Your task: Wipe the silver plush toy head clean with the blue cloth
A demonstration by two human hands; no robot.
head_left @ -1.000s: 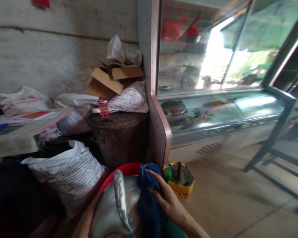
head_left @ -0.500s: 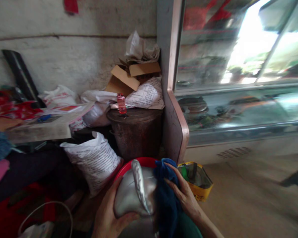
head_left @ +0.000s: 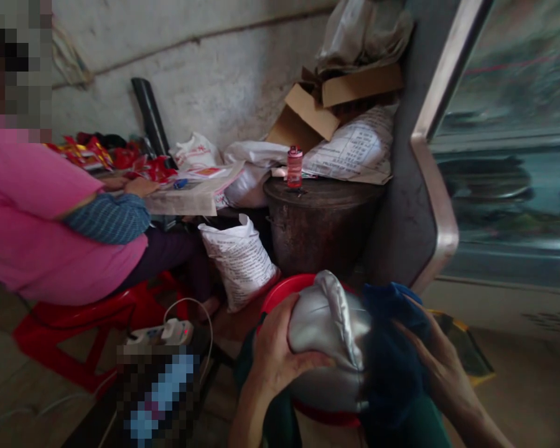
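My left hand [head_left: 273,354] grips the left side of a shiny silver rounded object with a raised ridge [head_left: 329,323]. It sits over a red round basin [head_left: 282,291] low in the view. My right hand [head_left: 441,367] presses a dark blue cloth [head_left: 392,348] against the silver object's right side. Both forearms come up from the bottom edge.
A person in a pink top [head_left: 42,230] sits on a red plastic stool [head_left: 74,326] at left, by a paper-covered table [head_left: 186,196]. A white sack [head_left: 240,261], a dark drum [head_left: 320,221] with a small pink bottle [head_left: 294,167], cardboard [head_left: 326,102] and a glass display case [head_left: 508,186] stand behind.
The view has swung left, bringing the seated person into sight and pushing the display case right. My left hand has closed more fully around the silver object; the cloth stays pressed on it.
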